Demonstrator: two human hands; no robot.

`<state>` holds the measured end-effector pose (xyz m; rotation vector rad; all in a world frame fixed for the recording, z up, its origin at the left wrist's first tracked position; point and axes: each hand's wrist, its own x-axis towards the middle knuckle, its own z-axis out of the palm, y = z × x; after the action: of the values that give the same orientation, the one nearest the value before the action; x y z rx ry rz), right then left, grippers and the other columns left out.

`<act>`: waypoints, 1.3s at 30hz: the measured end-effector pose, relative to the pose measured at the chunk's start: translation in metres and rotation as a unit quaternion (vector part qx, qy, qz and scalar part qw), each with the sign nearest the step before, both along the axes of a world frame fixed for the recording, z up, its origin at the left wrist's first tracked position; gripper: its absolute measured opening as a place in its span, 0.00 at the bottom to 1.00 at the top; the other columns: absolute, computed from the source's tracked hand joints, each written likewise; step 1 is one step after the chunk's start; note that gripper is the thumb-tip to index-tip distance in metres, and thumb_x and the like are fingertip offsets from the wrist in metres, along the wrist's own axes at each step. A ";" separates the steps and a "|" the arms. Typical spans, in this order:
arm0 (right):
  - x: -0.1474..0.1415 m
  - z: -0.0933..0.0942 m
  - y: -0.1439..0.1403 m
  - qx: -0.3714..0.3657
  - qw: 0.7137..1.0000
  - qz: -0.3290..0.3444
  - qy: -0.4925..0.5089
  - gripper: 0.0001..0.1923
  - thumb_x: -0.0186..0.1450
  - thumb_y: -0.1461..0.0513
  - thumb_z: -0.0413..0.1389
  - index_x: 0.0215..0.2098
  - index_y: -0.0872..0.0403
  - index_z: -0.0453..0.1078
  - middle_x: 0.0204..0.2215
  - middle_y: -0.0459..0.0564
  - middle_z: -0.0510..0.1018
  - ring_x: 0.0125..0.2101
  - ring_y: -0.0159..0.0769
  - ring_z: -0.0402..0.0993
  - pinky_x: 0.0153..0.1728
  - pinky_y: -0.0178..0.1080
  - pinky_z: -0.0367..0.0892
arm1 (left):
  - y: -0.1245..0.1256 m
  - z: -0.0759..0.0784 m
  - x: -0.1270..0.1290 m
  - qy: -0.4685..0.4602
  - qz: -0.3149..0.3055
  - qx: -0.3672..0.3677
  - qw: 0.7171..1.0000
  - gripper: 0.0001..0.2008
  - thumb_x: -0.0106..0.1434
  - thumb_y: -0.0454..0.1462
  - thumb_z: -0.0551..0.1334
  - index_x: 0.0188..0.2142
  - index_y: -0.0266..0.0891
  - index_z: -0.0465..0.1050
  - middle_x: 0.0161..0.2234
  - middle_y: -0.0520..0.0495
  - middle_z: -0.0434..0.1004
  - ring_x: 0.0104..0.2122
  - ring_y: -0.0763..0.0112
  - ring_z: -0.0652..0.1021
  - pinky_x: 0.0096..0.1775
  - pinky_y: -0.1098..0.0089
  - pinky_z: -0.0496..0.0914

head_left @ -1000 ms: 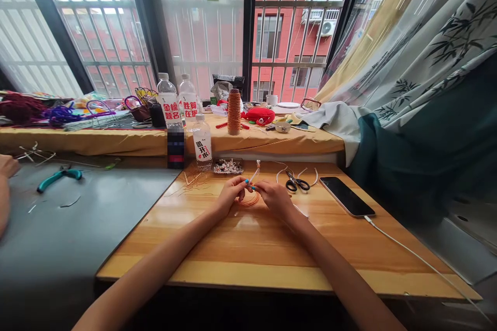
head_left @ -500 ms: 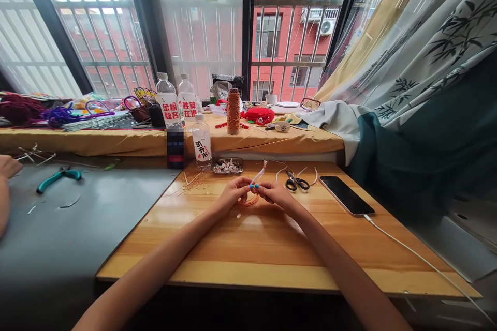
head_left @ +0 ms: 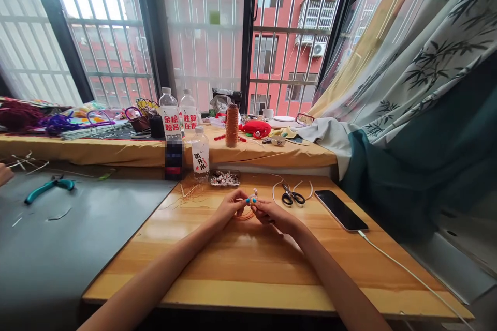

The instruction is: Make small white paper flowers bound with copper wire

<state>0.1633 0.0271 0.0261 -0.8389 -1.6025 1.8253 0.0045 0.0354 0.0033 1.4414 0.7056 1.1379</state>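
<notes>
My left hand (head_left: 235, 203) and my right hand (head_left: 272, 213) meet over the middle of the wooden table, fingertips pinched together. Between them is a thin white wire strip (head_left: 255, 193), its bent end poking up above the blue-painted nails. The part inside the fingers is hidden. Below the hands lies a loop of orange thread (head_left: 244, 216), partly covered by the fingers; whether it is joined to the strip I cannot tell. Black-handled scissors (head_left: 292, 196) lie just beyond my right hand, with white strips (head_left: 310, 190) around them.
A tray of small pieces (head_left: 224, 178) and a water bottle (head_left: 200, 155) stand behind my left hand. At right lies a phone (head_left: 340, 209) with its cable. The ledge bears an orange thread spool (head_left: 232, 125). Teal pliers (head_left: 48, 189) and another person's hand (head_left: 4, 173) are at left.
The white strip, which stood up taller between my fingers, now shows only a short bent end. My view has tilted up slightly. The other person's hand shows less at the left edge.
</notes>
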 end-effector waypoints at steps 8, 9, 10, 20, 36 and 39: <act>0.001 -0.007 -0.001 0.060 0.998 -0.019 -0.029 0.18 0.55 0.49 0.50 0.23 0.56 0.59 0.12 0.38 0.58 0.12 0.21 0.48 0.12 0.29 0.42 | 0.001 -0.004 0.000 0.041 -0.006 -0.013 0.999 0.17 0.47 0.47 0.61 0.25 0.36 0.60 0.17 0.56 0.64 0.14 0.82 0.60 0.17 0.79 0.52; 0.000 -0.008 -0.001 0.076 0.996 -0.026 -0.029 0.18 0.54 0.49 0.50 0.22 0.57 0.59 0.13 0.39 0.60 0.13 0.21 0.51 0.12 0.29 0.44 | 0.001 -0.005 0.000 0.050 0.002 -0.014 0.999 0.17 0.47 0.48 0.60 0.25 0.37 0.60 0.17 0.56 0.63 0.14 0.82 0.60 0.17 0.79 0.51; -0.001 -0.009 -0.002 0.089 0.995 -0.033 -0.031 0.19 0.53 0.49 0.51 0.22 0.57 0.60 0.14 0.40 0.62 0.13 0.21 0.53 0.13 0.29 0.46 | 0.002 -0.005 0.000 0.056 0.010 -0.012 0.998 0.17 0.47 0.48 0.60 0.25 0.37 0.61 0.16 0.57 0.62 0.14 0.82 0.60 0.17 0.79 0.51; -0.005 -0.020 -0.005 0.122 0.982 -0.127 -0.065 0.19 0.48 0.49 0.55 0.19 0.56 0.59 0.11 0.38 0.60 0.11 0.21 0.52 0.14 0.30 0.46 | 0.002 -0.005 -0.003 0.055 0.089 0.035 0.994 0.15 0.47 0.46 0.58 0.26 0.34 0.64 0.18 0.55 0.63 0.13 0.82 0.59 0.16 0.78 0.53; 0.000 -0.029 -0.001 0.175 0.930 -0.310 -0.089 0.20 0.49 0.46 0.47 0.21 0.55 0.60 0.11 0.40 0.59 0.11 0.25 0.53 0.14 0.31 0.51 | 0.014 -0.013 -0.023 0.138 0.298 0.030 0.944 0.14 0.57 0.42 0.46 0.19 0.38 0.58 0.17 0.53 0.63 0.16 0.77 0.64 0.21 0.75 0.57; 0.004 -0.034 -0.001 0.208 0.901 -0.357 -0.130 0.17 0.50 0.48 0.47 0.21 0.54 0.59 0.12 0.40 0.60 0.13 0.27 0.56 0.15 0.32 0.52 | 0.014 -0.014 -0.026 0.186 0.328 0.035 0.925 0.13 0.57 0.39 0.47 0.20 0.39 0.60 0.18 0.52 0.64 0.21 0.73 0.68 0.26 0.74 0.58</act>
<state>0.1671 0.0266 -0.0076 -1.2791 -1.4756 0.8486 -0.0217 0.0498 -0.0104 1.5443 1.5118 1.4067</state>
